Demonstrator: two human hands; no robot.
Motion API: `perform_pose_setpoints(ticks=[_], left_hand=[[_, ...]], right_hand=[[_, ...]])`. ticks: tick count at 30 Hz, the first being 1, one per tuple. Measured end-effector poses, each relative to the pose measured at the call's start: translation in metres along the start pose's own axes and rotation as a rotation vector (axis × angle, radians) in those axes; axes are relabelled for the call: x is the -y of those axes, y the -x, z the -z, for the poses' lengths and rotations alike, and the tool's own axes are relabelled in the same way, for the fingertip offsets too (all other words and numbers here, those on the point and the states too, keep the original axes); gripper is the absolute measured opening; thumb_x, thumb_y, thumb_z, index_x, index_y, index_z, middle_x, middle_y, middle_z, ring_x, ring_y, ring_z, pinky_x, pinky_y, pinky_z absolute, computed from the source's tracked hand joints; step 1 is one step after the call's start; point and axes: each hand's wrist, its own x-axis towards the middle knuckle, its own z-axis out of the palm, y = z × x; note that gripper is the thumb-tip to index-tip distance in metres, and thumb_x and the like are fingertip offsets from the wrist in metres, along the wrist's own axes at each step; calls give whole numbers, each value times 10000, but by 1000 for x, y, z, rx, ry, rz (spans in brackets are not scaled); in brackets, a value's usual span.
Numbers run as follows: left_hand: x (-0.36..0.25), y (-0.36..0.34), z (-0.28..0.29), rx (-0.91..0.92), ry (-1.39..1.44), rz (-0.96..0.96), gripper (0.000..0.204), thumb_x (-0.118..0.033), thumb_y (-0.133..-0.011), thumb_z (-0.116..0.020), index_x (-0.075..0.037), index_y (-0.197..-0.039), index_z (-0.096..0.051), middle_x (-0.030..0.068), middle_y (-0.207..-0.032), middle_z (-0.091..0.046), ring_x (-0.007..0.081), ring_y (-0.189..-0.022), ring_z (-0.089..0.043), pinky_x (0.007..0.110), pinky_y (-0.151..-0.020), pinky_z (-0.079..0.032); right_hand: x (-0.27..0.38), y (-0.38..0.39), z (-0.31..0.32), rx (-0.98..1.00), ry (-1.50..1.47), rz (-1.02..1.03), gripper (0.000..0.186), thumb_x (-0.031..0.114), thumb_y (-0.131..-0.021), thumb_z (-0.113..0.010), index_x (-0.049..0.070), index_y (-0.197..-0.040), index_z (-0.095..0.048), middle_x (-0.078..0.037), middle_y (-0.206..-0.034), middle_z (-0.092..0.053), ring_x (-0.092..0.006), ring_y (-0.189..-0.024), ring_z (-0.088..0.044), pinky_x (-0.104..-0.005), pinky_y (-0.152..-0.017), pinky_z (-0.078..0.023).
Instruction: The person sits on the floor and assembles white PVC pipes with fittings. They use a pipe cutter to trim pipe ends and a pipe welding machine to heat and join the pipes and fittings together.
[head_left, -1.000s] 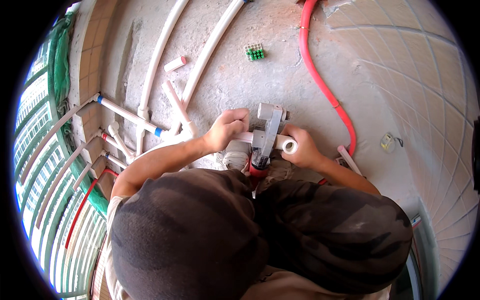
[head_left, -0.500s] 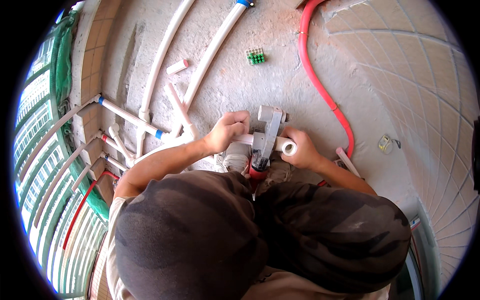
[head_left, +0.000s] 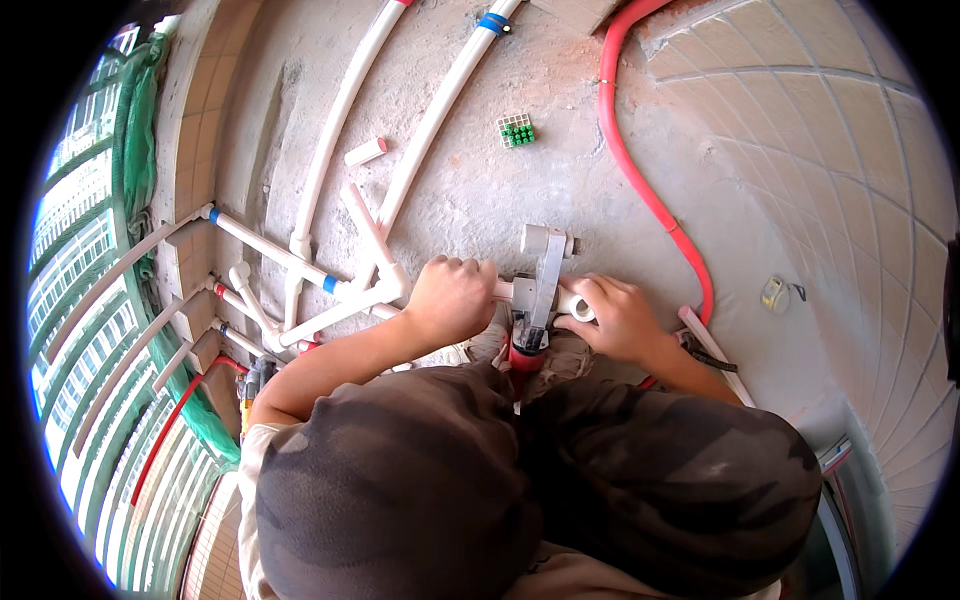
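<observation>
A pipe fusion welder [head_left: 545, 285] with a flat grey heating plate and a red body [head_left: 525, 365] stands upright between my shoes, in front of my knees. My left hand [head_left: 450, 300] is closed, knuckles up, round a white pipe [head_left: 503, 290] whose end meets the plate's left side. On the right side, my right hand [head_left: 622, 318] grips a white pipe fitting [head_left: 580, 306] with its round opening facing me. The fitting sits against the welder's right side. How deep either piece sits on the welder is hidden.
White pipes [head_left: 440, 110] with blue bands run along the concrete floor, joining others at the left. A short pipe piece [head_left: 366, 152], a green-studded grid [head_left: 517, 130], a red hose [head_left: 640, 170] and a tape measure [head_left: 775, 294] lie around. A tiled wall [head_left: 830, 150] rises right.
My left hand has rolled over on the pipe, so its knuckles now face up. My right fingers have shifted over the fitting. The view has tilted slightly.
</observation>
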Motion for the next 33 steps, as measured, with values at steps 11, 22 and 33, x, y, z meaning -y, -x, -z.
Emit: perform_pose_setpoints(ticks=[11, 22, 33], left_hand=[[15, 2, -12, -102, 26, -53, 191, -213, -758, -668, -52, -794, -572, 152, -661, -652, 363, -612, -668, 479, -591, -545], [-20, 32, 78, -3, 457, 105, 359, -209, -896, -673, -24, -1123, -465, 213, -809, -653, 444, -773, -647, 513, -691, -490], [-40, 21, 103, 0, 1021, -144, 312, -72, -883, -794, 54, -1133, -656, 109, -985, -701, 126, -871, -636, 281, -779, -501]], right_hand=[[-10, 3, 0, 10, 13, 67, 444, 251, -816, -831, 10, -1131, -631, -159, -946, -687, -378, -835, -674, -447, -734, -540], [-32, 23, -4, 21, -203, -26, 467, 274, -860, -811, 3, -1179, -606, -212, -1005, -671, -410, -891, -662, -469, -777, -525], [-46, 70, 46, -307, -141, -159, 502, 117, -785, -877, -8, -1200, -622, -182, -1033, -717, -306, -900, -726, -373, -782, -565]])
